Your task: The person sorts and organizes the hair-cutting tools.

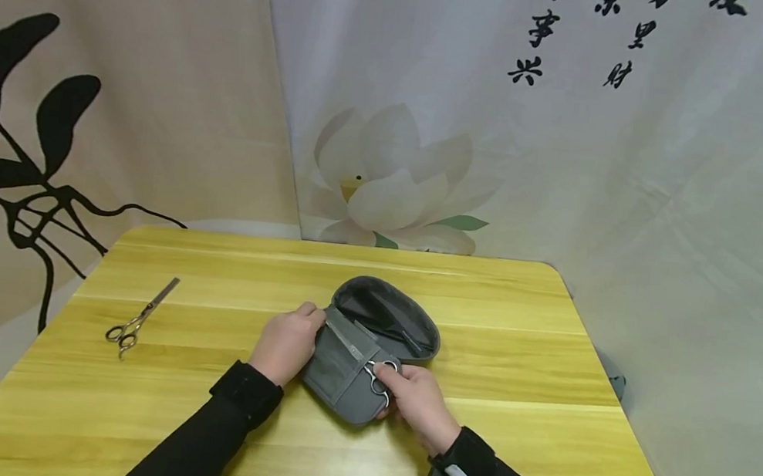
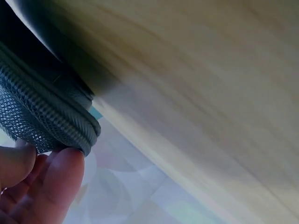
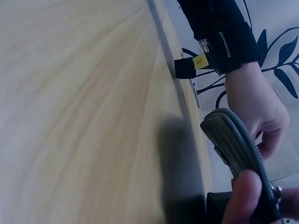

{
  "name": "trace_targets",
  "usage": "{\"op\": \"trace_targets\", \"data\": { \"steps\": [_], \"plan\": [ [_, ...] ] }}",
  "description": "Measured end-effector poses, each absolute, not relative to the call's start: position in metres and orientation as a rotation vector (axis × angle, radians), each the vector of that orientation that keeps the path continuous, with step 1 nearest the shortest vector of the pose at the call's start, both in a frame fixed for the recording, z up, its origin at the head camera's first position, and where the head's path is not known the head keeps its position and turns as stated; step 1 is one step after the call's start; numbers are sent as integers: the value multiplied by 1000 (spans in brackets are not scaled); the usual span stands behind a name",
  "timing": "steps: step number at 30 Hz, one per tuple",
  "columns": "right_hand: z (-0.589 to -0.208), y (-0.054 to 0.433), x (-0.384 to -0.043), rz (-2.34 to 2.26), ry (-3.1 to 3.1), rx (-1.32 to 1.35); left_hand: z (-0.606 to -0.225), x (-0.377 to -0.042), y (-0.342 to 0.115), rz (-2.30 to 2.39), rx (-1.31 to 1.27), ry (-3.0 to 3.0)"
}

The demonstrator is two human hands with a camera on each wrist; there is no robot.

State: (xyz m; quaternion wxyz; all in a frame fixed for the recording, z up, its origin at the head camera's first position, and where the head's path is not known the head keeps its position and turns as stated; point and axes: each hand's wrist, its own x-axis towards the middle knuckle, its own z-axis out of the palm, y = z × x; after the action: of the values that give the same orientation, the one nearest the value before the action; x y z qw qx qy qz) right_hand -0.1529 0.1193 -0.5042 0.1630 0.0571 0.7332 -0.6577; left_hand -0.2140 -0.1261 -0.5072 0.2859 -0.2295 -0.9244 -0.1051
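Observation:
A grey zip case (image 1: 333,365) lies unzipped near the middle of the table, its dark-lined half (image 1: 384,308) raised behind. Silver scissors (image 1: 385,400) show their finger rings at the right side of the front panel. From these rings a pale strip slants up-left across the panel. My left hand (image 1: 284,343) pinches the case's left edge between thumb and fingers; the left wrist view shows zip teeth and mesh there. The right hand (image 1: 421,403) grips the opposite edge, thumb lying over a scissor ring and fingers partly hidden behind the panel.
A second pair of scissors (image 1: 141,320) with a broad blade lies on the left part of the wooden table (image 1: 505,453). Printed curtains (image 1: 692,208) hang behind the table and at its right side.

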Motion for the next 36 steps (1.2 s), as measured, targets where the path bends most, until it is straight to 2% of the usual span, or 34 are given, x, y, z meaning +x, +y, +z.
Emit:
{"op": "trace_targets", "data": {
  "steps": [14, 20, 23, 29, 36],
  "plan": [
    [-500, 122, -157, -1914, 2095, 153, -510, -209, -127, -237, -687, -2388],
    [-500, 126, -160, -1870, 2187, 202, -505, -207, -123, -347, -611, -2457],
    [-500, 128, -160, -1841, 2190, 202, -494, -198, -112, -312, -572, -2490],
    [-499, 127, -159, -1805, 2191, 123, -474, -166, -76, -480, -663, -2637],
    [-507, 126, -156, -1794, 2147, 48, -488, -151, -55, -498, -546, -2714]
  ]
}}
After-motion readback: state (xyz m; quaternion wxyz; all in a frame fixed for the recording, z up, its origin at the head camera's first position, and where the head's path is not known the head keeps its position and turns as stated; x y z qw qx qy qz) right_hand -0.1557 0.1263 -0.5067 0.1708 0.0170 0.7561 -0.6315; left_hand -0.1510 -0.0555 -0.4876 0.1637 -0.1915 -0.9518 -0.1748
